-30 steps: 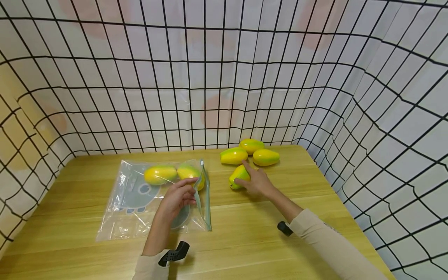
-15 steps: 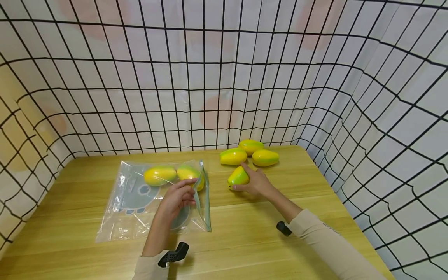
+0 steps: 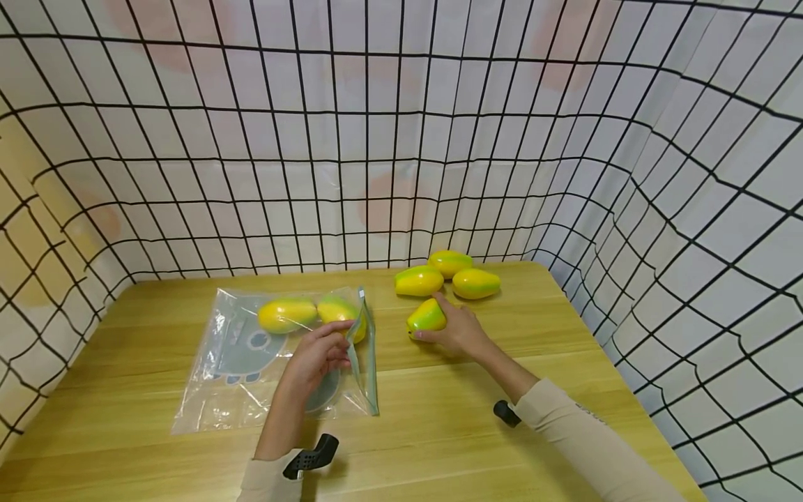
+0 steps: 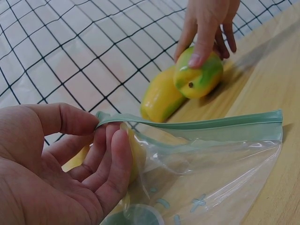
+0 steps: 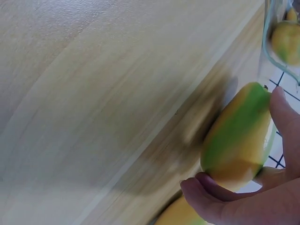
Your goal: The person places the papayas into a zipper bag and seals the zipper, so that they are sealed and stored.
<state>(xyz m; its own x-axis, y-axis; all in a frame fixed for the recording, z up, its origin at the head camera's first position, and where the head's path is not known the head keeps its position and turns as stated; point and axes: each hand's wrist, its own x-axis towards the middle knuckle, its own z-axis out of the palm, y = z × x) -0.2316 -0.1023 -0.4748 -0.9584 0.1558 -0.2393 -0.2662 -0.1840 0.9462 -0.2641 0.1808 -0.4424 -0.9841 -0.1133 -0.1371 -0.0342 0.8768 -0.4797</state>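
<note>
A clear zip bag point(image 3: 207, 397) with a pale green closure strip and a blue printed figure lies on the table. Two yellow-green papayas point(image 3: 286, 315) are inside it, near its far side. My left hand point(image 3: 318, 357) pinches the bag's edge at the mouth between thumb and fingers, and the strip point(image 4: 225, 123) bows apart there. To the right, my right hand point(image 3: 461, 328) grips another papaya point(image 3: 426, 317) with thumb and fingers spread round it. Its stem end point(image 4: 191, 85) faces the bag in the left wrist view.
Three more papayas point(image 3: 418, 281) lie grouped near the table's back edge, just beyond my right hand. A black wire grid point(image 3: 376, 199) stands along the back and sides of the wooden table point(image 3: 426, 439).
My right hand has closed its grip on the near papaya and shifted slightly left with it, turning it a little. The left hand and the bag stay in place.
</note>
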